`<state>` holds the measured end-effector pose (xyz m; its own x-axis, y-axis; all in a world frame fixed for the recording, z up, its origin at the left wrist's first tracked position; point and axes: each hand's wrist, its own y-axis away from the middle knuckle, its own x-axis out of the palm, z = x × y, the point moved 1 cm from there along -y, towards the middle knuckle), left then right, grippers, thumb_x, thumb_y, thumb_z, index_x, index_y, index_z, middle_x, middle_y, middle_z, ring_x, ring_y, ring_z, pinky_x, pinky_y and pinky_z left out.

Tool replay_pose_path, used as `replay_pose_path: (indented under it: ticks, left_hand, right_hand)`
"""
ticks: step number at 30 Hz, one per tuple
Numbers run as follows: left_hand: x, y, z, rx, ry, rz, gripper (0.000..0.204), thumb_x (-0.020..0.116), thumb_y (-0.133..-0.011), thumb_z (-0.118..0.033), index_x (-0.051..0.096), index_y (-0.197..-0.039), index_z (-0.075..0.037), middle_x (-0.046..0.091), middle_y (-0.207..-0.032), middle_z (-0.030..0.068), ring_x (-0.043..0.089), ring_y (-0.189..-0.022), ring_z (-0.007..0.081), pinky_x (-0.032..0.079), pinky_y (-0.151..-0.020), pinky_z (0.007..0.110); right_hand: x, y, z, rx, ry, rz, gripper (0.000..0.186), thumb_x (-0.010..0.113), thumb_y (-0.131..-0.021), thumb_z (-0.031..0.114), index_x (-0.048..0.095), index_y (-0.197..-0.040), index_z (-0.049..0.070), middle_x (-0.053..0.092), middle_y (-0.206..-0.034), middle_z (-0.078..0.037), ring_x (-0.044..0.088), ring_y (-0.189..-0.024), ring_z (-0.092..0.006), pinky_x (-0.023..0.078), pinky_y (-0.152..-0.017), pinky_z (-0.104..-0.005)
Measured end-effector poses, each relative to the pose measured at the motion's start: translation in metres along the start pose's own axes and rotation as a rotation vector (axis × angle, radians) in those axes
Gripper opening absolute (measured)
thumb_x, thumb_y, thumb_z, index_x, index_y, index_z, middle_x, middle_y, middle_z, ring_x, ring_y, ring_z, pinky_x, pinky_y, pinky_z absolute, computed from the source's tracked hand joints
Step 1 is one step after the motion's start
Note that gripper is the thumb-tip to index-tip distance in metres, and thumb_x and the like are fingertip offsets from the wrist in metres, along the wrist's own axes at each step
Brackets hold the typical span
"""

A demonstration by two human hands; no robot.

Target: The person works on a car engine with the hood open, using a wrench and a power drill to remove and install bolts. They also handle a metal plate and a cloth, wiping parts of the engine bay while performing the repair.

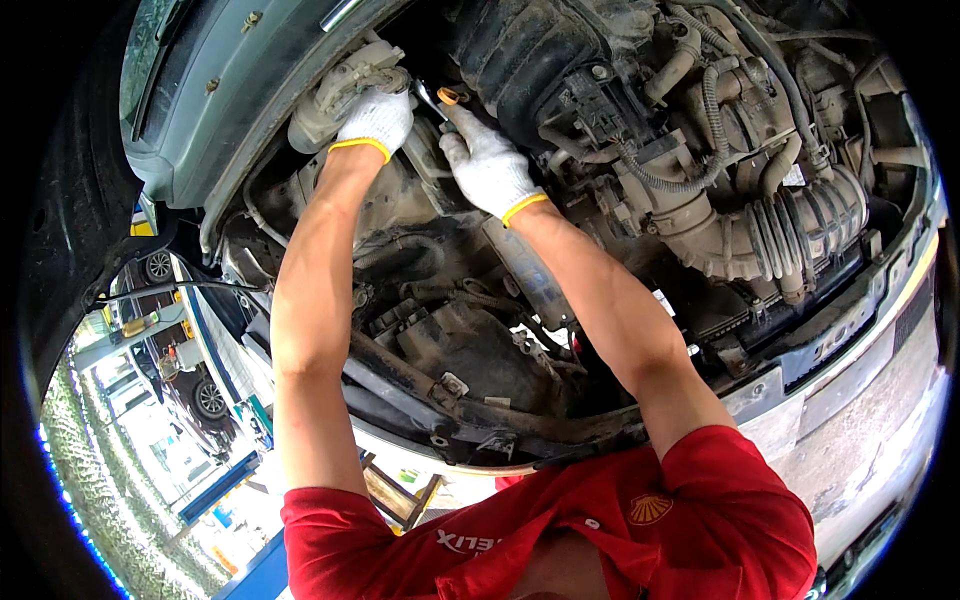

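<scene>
My left hand (376, 126), in a white knit glove with a yellow cuff, is curled at a grimy pale housing (328, 106) in the upper left of the engine bay. Its fingertips and whatever they grip are hidden. My right hand (488, 168), gloved the same way, is closed round a slim chrome tool (428, 100) just right of my left hand. A small orange piece (448, 96) shows at the top of my right fingers; whether it belongs to the tool is unclear.
A black engine cover (515, 65), hoses and a ribbed intake duct (775, 238) fill the bay's right side. The front body edge (760, 390) curves below my arms, and the raised hood (65, 200) borders the left. A workshop with parked cars (205, 400) shows beyond at lower left.
</scene>
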<state>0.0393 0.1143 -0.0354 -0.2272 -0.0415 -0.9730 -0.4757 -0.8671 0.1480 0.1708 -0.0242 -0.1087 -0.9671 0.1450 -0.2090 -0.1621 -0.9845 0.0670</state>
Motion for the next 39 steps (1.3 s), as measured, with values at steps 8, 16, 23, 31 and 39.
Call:
replay_pose_path:
  ticks: [8,16,23,31,39]
  left_hand:
    - [-0.011,0.003,-0.009,0.015,-0.003,0.03,0.037,0.072,-0.095,-0.028,0.062,-0.121,-0.003,0.066,-0.118,0.0307,0.064,-0.113,0.0512,0.052,-0.101,0.056]
    - [0.003,0.005,0.0,0.032,-0.034,-0.139,0.042,0.075,-0.093,-0.03,0.061,-0.123,-0.005,0.067,-0.115,0.0288,0.067,-0.107,0.0491,0.055,-0.092,0.056]
    - [-0.013,0.003,-0.004,0.027,-0.04,0.085,0.044,0.065,-0.1,-0.037,0.06,-0.13,-0.005,0.064,-0.127,0.0325,0.062,-0.121,0.0497,0.049,-0.104,0.056]
    - [-0.021,0.003,-0.019,0.028,0.0,-0.01,0.041,0.067,-0.098,-0.034,0.062,-0.125,-0.003,0.066,-0.126,0.0304,0.063,-0.118,0.049,0.05,-0.101,0.055]
    - [0.001,0.001,0.004,0.082,-0.075,-0.074,0.039,0.064,-0.101,-0.034,0.06,-0.125,-0.003,0.066,-0.122,0.0326,0.063,-0.116,0.0509,0.051,-0.099,0.057]
  right_hand:
    - [0.0,0.002,-0.009,-0.031,-0.108,0.012,0.056,0.051,-0.106,0.04,0.045,-0.159,0.022,0.058,-0.15,-0.021,0.055,-0.136,-0.0441,0.04,-0.114,-0.0603]
    - [0.004,0.003,-0.001,-0.03,-0.002,-0.03,0.053,0.059,-0.105,0.026,0.05,-0.154,0.006,0.059,-0.146,-0.026,0.056,-0.136,-0.0423,0.046,-0.113,-0.0448]
    - [0.001,0.003,-0.007,-0.071,-0.086,-0.004,0.053,0.058,-0.106,0.024,0.048,-0.154,0.004,0.059,-0.148,-0.025,0.055,-0.138,-0.0411,0.045,-0.114,-0.0433]
    - [-0.008,-0.001,-0.004,-0.039,-0.076,0.04,0.054,0.057,-0.106,0.026,0.047,-0.156,0.008,0.058,-0.148,-0.026,0.055,-0.136,-0.0423,0.046,-0.112,-0.0455]
    - [-0.006,0.009,0.011,-0.106,-0.045,-0.009,0.054,0.058,-0.106,0.025,0.048,-0.155,0.007,0.06,-0.145,-0.027,0.056,-0.135,-0.0436,0.047,-0.112,-0.0457]
